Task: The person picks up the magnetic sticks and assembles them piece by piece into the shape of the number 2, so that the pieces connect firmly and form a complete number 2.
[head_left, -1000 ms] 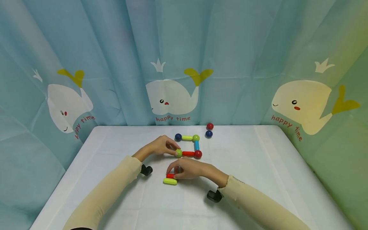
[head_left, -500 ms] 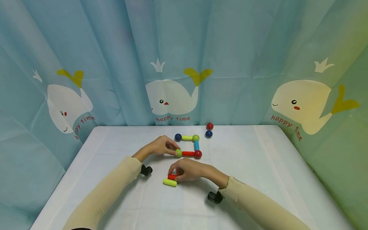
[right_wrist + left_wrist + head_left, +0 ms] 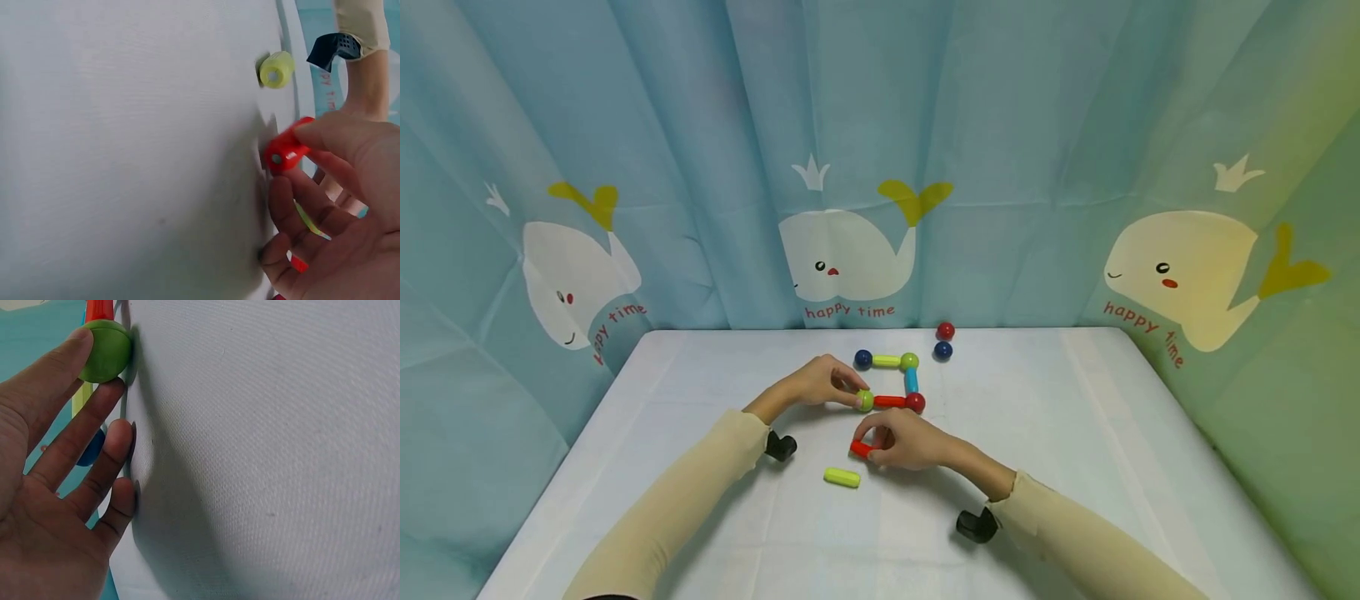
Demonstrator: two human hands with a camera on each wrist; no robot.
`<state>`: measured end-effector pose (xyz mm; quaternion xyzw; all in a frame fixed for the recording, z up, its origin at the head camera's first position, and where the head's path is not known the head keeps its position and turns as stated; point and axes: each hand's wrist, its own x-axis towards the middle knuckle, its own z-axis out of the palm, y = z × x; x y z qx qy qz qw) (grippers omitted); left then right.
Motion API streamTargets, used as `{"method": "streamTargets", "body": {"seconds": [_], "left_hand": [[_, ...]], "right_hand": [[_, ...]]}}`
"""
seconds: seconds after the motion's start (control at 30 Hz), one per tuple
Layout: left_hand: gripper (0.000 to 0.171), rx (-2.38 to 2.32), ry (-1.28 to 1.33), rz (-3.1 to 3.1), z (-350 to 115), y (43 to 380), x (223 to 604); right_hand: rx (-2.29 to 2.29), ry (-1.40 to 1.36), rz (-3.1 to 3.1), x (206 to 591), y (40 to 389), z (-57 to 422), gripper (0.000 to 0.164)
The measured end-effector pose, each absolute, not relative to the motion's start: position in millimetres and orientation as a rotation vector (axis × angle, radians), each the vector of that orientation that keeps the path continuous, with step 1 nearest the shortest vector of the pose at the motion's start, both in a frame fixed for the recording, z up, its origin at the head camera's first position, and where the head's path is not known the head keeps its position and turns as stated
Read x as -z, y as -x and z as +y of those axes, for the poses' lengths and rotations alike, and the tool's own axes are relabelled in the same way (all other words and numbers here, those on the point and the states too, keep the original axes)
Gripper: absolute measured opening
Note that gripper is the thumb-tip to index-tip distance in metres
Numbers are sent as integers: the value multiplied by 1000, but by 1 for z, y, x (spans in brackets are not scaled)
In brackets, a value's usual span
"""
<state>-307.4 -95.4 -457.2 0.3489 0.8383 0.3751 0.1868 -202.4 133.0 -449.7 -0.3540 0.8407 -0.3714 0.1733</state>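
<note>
My left hand (image 3: 824,380) pinches a green ball (image 3: 107,353) between thumb and fingers at the near left corner of a ball-and-rod figure lying on the table. From that ball a red rod (image 3: 890,402) runs to a red ball (image 3: 914,403). A blue rod (image 3: 912,381), another green ball (image 3: 910,361), a yellow-green rod (image 3: 886,362) and a dark blue ball (image 3: 863,359) follow round the other sides. Nearer the front, my right hand (image 3: 910,440) holds a loose red rod (image 3: 286,152) between thumb and fingers. A loose yellow-green rod (image 3: 842,477) lies to its front left.
Behind and right of the figure, a loose red ball (image 3: 945,332) and a dark blue ball (image 3: 943,350) sit close together by the table's far edge. A whale-print curtain (image 3: 1000,167) surrounds the white table (image 3: 1037,433).
My right hand has carried the loose red rod away from the yellow-green rod, toward the figure and slightly right, turning it. The left hand stays at the green ball.
</note>
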Motion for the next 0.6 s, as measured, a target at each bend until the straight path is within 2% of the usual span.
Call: {"method": "streamTargets", "body": {"seconds": [0.27,0.6], "left_hand": [[26,-1048,-961,2369,-96,307,459],[24,-1055,-957,2374,-95,306,459]], "right_hand": [[1257,779,2449,454,196,145,22],[1495,585,2493,458,188,148,28]]}}
